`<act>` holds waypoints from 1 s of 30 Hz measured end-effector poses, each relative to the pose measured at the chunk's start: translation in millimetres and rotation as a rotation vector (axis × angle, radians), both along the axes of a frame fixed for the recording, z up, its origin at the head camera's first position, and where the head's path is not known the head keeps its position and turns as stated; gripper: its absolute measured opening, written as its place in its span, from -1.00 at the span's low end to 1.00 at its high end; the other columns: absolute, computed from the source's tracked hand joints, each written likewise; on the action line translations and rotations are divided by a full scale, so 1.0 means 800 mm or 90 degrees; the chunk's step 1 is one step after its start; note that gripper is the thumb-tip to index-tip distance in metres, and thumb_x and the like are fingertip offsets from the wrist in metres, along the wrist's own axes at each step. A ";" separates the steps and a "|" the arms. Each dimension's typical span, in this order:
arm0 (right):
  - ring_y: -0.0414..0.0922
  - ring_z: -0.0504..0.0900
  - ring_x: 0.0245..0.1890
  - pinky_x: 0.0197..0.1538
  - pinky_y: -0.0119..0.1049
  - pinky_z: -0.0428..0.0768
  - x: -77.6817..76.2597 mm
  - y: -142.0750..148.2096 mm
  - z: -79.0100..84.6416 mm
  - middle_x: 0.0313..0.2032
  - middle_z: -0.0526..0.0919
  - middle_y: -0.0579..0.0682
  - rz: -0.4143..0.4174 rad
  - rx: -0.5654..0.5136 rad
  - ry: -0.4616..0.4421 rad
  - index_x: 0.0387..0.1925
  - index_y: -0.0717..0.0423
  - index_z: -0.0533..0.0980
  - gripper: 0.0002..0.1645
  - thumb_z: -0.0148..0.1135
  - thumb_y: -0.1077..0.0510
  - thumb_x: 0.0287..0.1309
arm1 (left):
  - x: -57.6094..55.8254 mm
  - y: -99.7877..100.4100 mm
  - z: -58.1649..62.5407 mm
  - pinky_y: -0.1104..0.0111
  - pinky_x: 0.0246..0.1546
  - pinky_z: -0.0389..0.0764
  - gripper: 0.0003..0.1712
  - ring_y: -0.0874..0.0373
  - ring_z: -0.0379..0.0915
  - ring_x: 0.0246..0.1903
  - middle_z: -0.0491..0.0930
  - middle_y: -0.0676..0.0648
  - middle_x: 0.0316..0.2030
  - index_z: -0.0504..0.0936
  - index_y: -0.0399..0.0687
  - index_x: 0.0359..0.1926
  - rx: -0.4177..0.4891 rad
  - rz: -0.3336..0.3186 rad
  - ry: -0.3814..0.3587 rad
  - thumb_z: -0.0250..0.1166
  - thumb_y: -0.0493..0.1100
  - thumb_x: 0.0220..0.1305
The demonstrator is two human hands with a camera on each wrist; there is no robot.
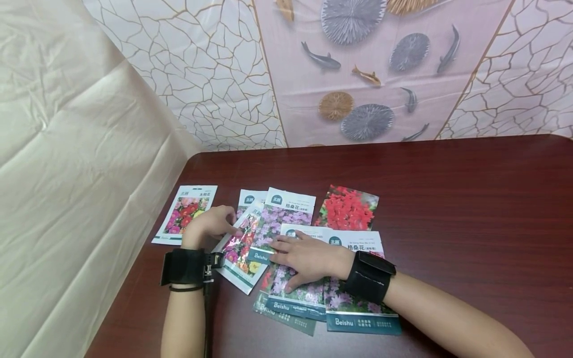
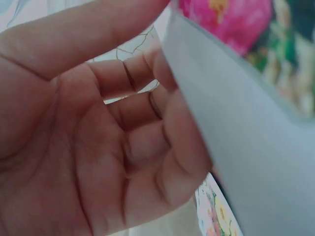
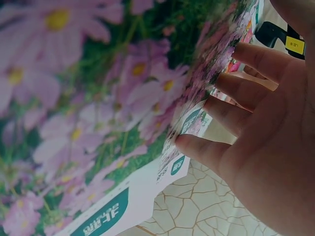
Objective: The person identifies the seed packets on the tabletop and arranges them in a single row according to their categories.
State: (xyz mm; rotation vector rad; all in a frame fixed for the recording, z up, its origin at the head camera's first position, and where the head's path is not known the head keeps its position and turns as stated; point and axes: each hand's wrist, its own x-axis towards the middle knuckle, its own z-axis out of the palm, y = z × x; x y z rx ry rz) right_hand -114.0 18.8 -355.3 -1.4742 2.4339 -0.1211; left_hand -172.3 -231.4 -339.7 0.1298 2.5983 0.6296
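My left hand [image 1: 210, 223] pinches the edge of a seed packet [image 1: 241, 253] printed with pink, red and yellow flowers. In the left wrist view, the thumb and curled fingers meet at the packet's white edge [image 2: 216, 103]. This packet lies tilted, partly over the neighbouring purple-flower packets. My right hand [image 1: 309, 256] rests with spread fingers on a purple-flower seed packet [image 1: 297, 293], and its fingertips reach toward another purple-flower packet [image 1: 286, 214] above it. In the right wrist view, the fingers [image 3: 236, 91] lie nearly straight against the printed purple-flower surface.
Another colourful flower packet [image 1: 185, 216] lies alone at the far left. A red-flower packet [image 1: 346, 209] sits behind the group, and one more purple-flower packet [image 1: 362, 318] lies under the right wrist. All are on a dark red-brown table [image 1: 470, 214] against a patterned curtain [image 1: 215, 74].
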 end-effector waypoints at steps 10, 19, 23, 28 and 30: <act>-0.03 -0.02 0.36 0.29 0.09 -0.01 -0.001 0.004 0.000 0.35 0.09 0.01 0.003 -0.016 -0.009 0.30 0.01 0.24 -0.13 0.20 -0.27 0.02 | 0.000 -0.016 0.006 0.32 -0.52 0.48 -0.76 0.11 0.31 -0.52 0.35 -0.04 -0.55 0.38 -0.17 -0.46 0.101 -0.064 0.009 0.32 -0.22 0.11; -0.04 -0.03 0.36 0.30 0.06 -0.04 -0.001 0.007 -0.001 0.35 0.10 0.00 -0.001 -0.015 -0.024 0.31 0.01 0.23 -0.15 0.18 -0.26 0.05 | 0.008 -0.029 0.021 0.27 -0.55 0.45 -0.81 0.07 0.28 -0.61 0.34 -0.05 -0.62 0.41 -0.21 -0.39 0.121 -0.038 0.041 0.28 -0.24 0.15; -0.04 -0.03 0.36 0.30 0.06 -0.04 -0.002 0.008 -0.001 0.35 0.11 0.00 -0.004 -0.015 -0.030 0.30 0.01 0.24 -0.16 0.18 -0.25 0.05 | 0.013 -0.036 0.032 0.29 -0.54 0.45 -0.84 0.03 0.33 -0.58 0.41 -0.09 -0.56 0.40 -0.22 -0.36 0.113 -0.024 0.062 0.24 -0.27 0.19; -0.05 -0.03 0.36 0.30 0.06 -0.04 -0.002 0.007 0.000 0.35 0.11 -0.01 -0.008 -0.010 -0.035 0.31 0.00 0.24 -0.16 0.19 -0.24 0.04 | 0.018 -0.044 0.043 0.33 -0.50 0.48 -0.84 0.05 0.38 -0.48 0.50 -0.16 -0.38 0.40 -0.22 -0.32 0.097 0.005 0.085 0.21 -0.25 0.21; -0.06 -0.03 0.36 0.30 0.06 -0.03 -0.003 0.006 0.000 0.35 0.11 -0.02 -0.008 -0.005 -0.031 0.31 -0.01 0.24 -0.15 0.19 -0.25 0.04 | 0.020 -0.048 0.046 0.33 -0.51 0.47 -0.84 0.04 0.37 -0.49 0.51 -0.19 -0.36 0.39 -0.22 -0.31 0.090 0.018 0.094 0.21 -0.24 0.22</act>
